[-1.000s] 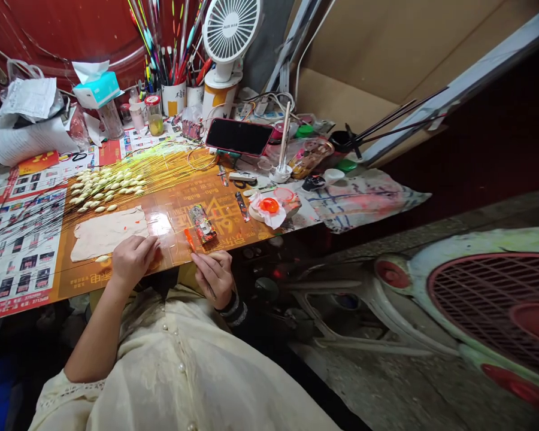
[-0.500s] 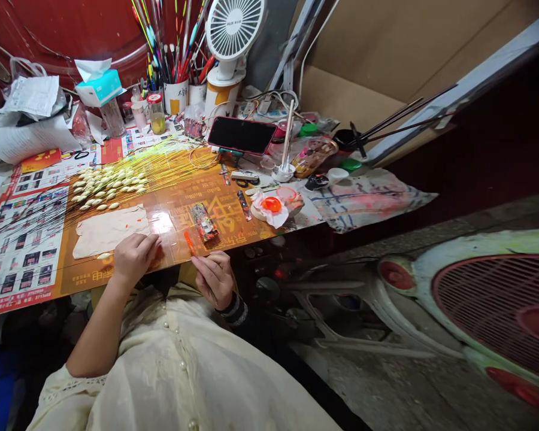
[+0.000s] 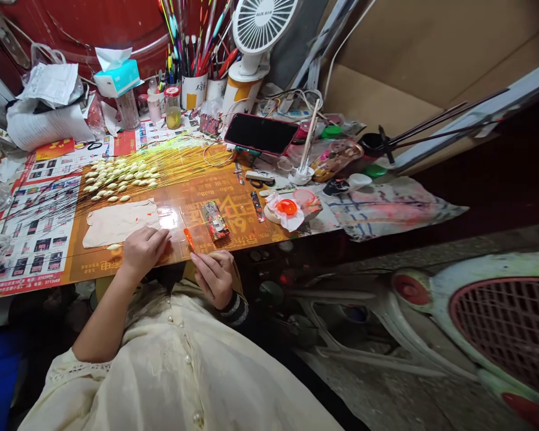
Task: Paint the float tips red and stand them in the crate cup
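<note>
On the near table edge, my left hand (image 3: 146,250) is closed, its fingertips pinched together. What they hold, if anything, is too small to make out. Just left of it lies one cream, bulb-shaped piece (image 3: 114,247), below a pale cloth (image 3: 117,224) with small orange spots. My right hand (image 3: 213,275) pinches a slim orange-tipped stick (image 3: 188,238), tip pointing up and left over the table. Beyond the cloth, many similar cream bulbs (image 3: 121,176) on thin stems lie in a bundle. A paint-smeared small block (image 3: 215,221) sits above my right hand.
At the right, orange paint (image 3: 287,207) sits in a paper-lined dish. Behind stand a propped phone (image 3: 261,133), a white fan (image 3: 265,24), a cup of brushes (image 3: 194,90), a lidded jar (image 3: 173,111) and a tissue box (image 3: 117,78). A larger floor fan (image 3: 507,323) is at lower right.
The view has shifted, so the table items appear further right. Both hands keep their closed poses, and the orange-tipped stick is still at my right fingertips.
</note>
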Demonstrator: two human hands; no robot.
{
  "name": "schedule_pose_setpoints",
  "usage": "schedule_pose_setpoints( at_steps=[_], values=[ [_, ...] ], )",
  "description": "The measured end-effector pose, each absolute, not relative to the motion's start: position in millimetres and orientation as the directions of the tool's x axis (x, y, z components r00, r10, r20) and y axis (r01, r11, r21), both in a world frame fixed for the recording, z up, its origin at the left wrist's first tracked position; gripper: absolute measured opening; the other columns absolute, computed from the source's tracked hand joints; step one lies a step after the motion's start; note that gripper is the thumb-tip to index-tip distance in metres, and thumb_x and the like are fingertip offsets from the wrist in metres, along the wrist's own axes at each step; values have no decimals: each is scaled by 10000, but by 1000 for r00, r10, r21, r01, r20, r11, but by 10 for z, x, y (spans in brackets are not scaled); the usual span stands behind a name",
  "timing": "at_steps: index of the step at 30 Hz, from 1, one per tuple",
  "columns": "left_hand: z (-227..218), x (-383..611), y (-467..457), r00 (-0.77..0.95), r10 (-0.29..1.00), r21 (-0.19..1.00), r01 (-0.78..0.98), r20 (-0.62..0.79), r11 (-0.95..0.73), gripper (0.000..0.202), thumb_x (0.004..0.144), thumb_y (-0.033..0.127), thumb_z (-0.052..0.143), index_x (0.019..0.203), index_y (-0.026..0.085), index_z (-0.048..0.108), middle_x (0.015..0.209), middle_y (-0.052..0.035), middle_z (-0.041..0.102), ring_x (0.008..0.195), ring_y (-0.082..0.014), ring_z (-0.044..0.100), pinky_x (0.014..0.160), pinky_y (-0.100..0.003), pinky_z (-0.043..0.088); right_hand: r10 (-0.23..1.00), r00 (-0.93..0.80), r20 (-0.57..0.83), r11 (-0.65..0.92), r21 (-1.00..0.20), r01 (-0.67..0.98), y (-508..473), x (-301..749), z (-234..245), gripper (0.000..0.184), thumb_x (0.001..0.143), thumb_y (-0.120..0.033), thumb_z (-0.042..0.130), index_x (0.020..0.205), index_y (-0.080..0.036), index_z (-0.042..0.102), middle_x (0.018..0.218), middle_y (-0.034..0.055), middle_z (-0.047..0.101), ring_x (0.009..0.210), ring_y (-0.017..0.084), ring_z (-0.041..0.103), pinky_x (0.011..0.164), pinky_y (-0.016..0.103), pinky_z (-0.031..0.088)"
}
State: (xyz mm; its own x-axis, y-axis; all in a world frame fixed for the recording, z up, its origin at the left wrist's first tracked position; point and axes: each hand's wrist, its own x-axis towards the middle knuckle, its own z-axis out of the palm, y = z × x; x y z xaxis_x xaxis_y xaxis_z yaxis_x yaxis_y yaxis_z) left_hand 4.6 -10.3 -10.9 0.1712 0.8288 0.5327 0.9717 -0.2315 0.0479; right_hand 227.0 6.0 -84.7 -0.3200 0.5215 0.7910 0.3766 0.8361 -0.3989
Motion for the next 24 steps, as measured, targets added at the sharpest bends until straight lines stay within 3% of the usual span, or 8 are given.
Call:
schedule_pose_setpoints(
  at_steps=[6,16,24],
  values=[
    [-136,22,-94,211,796,-6,968,568,-253,170,971,311,541,989,229,689,766,-25,691,732,-148,631,667,-279,432,551,-340,762,814,-401,421,56,2280,-867,501,916,-160,532,1407,-261,532,1165,55,695,1039,203,532,990,437,421],
    [-138,14,-86,223,781,-22,966,584,-259,142,964,303,558,988,231,678,771,-19,695,719,-145,627,649,-280,418,500,-268,824,843,-391,371,69,2276,-820,575,885,-97,558,1433,-255,492,1104,58,697,982,199,540,964,452,471],
    [-123,36,-102,196,793,23,966,577,-256,171,975,298,530,972,228,685,761,-27,686,718,-146,621,651,-287,418,462,-323,826,878,-374,300,25,2231,-818,536,883,-111,558,1399,-250,514,1120,55,689,996,194,538,982,460,469]
  ],
)
